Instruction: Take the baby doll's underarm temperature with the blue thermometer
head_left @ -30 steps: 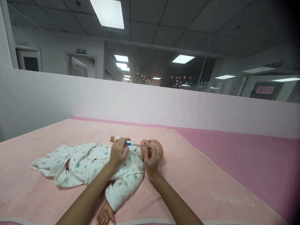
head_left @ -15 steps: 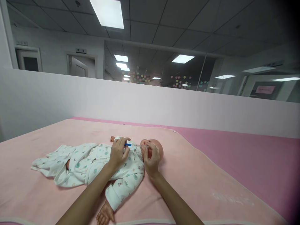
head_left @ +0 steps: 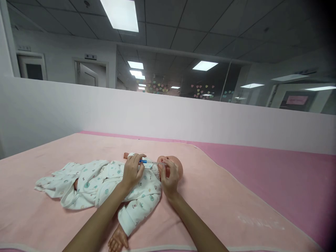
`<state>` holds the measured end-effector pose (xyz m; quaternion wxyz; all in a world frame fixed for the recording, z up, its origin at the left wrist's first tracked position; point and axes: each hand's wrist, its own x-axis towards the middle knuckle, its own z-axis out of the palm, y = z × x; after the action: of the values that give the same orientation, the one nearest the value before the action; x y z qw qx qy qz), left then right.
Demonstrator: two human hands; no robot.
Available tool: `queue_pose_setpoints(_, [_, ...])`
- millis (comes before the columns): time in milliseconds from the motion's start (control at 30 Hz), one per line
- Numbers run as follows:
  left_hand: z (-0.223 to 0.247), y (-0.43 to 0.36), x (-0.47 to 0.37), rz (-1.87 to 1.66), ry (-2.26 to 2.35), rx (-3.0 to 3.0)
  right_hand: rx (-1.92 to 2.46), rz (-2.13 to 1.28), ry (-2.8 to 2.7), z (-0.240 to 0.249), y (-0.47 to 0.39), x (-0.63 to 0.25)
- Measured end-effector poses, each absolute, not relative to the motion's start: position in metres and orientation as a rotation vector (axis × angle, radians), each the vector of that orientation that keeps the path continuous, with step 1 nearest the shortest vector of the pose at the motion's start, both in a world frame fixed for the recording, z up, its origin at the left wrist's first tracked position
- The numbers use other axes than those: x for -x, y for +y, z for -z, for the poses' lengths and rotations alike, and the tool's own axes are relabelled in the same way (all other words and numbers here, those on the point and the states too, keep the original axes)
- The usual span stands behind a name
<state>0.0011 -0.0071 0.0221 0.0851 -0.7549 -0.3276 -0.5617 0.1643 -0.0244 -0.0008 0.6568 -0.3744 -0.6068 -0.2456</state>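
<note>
A baby doll (head_left: 147,190) in a white printed outfit lies on its back, its head to the right. Above its chest and face, a slim clear stick with a blue end, which looks like a glass thermometer (head_left: 151,162), is held level between my hands. My left hand (head_left: 133,170) pinches the blue end between thumb and fingers. The clear end is pinched by my right hand (head_left: 170,176), which is in front of the doll's face and hides part of it. Markings on the stick are too small to read.
A peach-pink sheet (head_left: 225,206) covers the pink padded surface (head_left: 283,175) under the doll. Behind it runs a low white wall (head_left: 168,115) topped by a glass panel with heart stickers. One doll hand (head_left: 118,239) lies near the front edge.
Both hands stay in almost the same place. The blue end of the thermometer has shifted very slightly in my left fingers.
</note>
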Motion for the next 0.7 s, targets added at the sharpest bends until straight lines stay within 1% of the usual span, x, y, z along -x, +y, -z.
queue_pose_setpoints(233, [-0.022,-0.007,-0.002,1.677,-0.998,2.243,0.878,0.619,-1.4,-0.004,-0.028,-0.164])
queue_pose_setpoints(400, [-0.023,-0.006,-0.003,1.706,-1.048,2.261,0.837,0.74,-1.4,-0.034,-0.041,-0.173])
queue_pose_setpoints(533, [-0.026,-0.008,-0.004,1.672,-1.099,2.357,0.891,0.796,-1.292,-0.054,-0.082,-0.189])
queue_pose_setpoints(600, [-0.028,-0.009,-0.004,1.571,-1.071,2.48,0.947,0.848,-1.234,-0.05,-0.11,-0.198])
queue_pose_setpoints(700, [-0.028,-0.01,-0.005,1.39,-0.98,2.679,1.168,0.946,-1.229,-0.024,-0.148,-0.211])
